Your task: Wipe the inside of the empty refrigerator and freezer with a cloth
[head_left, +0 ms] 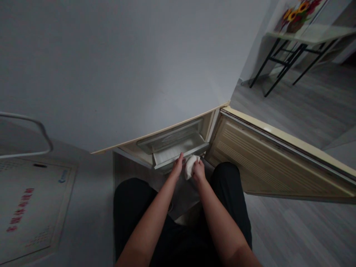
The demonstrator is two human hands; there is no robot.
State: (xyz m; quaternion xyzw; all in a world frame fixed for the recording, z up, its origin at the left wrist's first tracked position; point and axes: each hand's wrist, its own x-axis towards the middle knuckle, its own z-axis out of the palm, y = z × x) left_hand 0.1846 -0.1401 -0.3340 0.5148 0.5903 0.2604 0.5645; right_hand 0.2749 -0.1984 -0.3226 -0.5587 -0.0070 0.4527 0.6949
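A pale, translucent drawer is pulled partway out of a low compartment, probably a fridge or freezer. My left hand is at the drawer's front edge with its thumb up over the rim; its other fingers are mostly hidden underneath. Bunched in my right hand is a white cloth, just in front of the drawer's right end. The fingers of that hand are closed around it. Cloth and drawer front are very close, and I cannot tell whether they touch.
An open cream door with a ribbed inner side stands to the right. A large pale surface rises above the compartment. A white wall box with red lettering is at the left. Behind, a table carries a flower basket.
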